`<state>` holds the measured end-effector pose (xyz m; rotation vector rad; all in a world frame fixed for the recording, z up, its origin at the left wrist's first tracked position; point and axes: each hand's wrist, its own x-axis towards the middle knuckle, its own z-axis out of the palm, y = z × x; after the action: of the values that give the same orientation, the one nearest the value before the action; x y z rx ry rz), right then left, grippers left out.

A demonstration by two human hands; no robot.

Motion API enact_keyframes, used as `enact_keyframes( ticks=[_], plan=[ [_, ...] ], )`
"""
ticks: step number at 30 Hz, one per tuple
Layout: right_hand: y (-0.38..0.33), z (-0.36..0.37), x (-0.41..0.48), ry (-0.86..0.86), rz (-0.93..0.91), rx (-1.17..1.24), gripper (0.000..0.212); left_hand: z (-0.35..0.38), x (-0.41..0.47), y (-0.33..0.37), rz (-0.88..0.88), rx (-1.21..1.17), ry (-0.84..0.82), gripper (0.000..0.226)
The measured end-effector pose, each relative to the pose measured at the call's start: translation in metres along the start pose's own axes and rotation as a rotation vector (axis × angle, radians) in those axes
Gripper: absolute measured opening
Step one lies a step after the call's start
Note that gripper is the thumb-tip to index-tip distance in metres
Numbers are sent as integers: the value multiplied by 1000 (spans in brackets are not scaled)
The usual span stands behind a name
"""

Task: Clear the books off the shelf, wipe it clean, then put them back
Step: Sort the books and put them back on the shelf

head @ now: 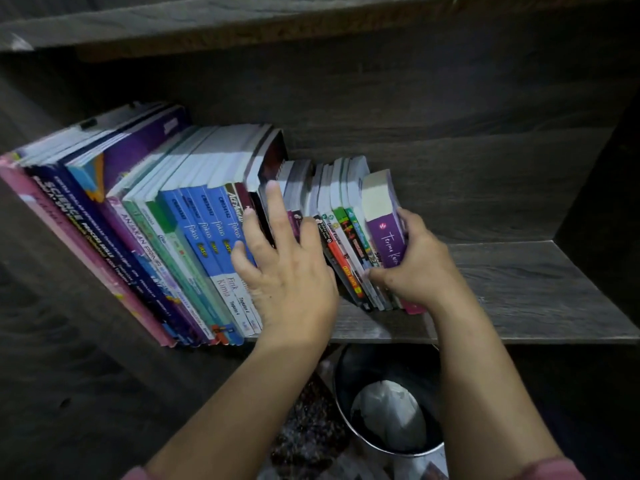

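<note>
Your left hand (287,258) lies flat on the spines in the middle of the row, with the fingers straight and spread apart, and it holds nothing. I think it is there as a support: the tall textbooks (194,230) lean to the right, and the hand stops them from sliding when the end of the row is disturbed.

Your right hand (420,268) grips the purple book (382,220), the last one at the right end. The thumb is low on the spine and the other fingers are curled around the far cover. This book is tilted and touches the small paperbacks (346,244) beside it.

All the books stand on the shelf (519,289), in its left and middle part. I cannot tell whether you are taking the purple book out or setting it in.

Below the shelf there is a round bin (398,453) with something white inside.
</note>
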<state>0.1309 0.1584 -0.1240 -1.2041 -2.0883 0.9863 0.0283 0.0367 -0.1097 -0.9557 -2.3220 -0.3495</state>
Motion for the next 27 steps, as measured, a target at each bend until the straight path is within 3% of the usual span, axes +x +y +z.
enact_keyframes(
  ticks=[2, 8, 11, 18, 23, 25, 27],
  plan=[
    [6, -4, 1, -30, 28, 10, 110, 5, -1, 2, 1, 29, 5, 47],
    [29, -2, 3, -126, 115, 13, 117, 15, -4, 17, -45, 99, -104, 86],
    [39, -2, 6, -174, 161, 19, 121, 17, 3, 21, -80, 47, -153, 94],
    [61, 0, 10, -243, 265, 134, 121, -8, 3, 18, -72, -238, -128, 61],
    [68, 7, 14, -224, 237, 95, 142, -38, -32, 25, 13, -449, -109, 25],
    [67, 7, 15, -233, 227, 73, 140, -41, -27, 24, -100, -587, -165, 20],
    [63, 4, 11, -245, 248, 75, 127, -41, -13, 19, -236, -643, -239, 31]
  ],
)
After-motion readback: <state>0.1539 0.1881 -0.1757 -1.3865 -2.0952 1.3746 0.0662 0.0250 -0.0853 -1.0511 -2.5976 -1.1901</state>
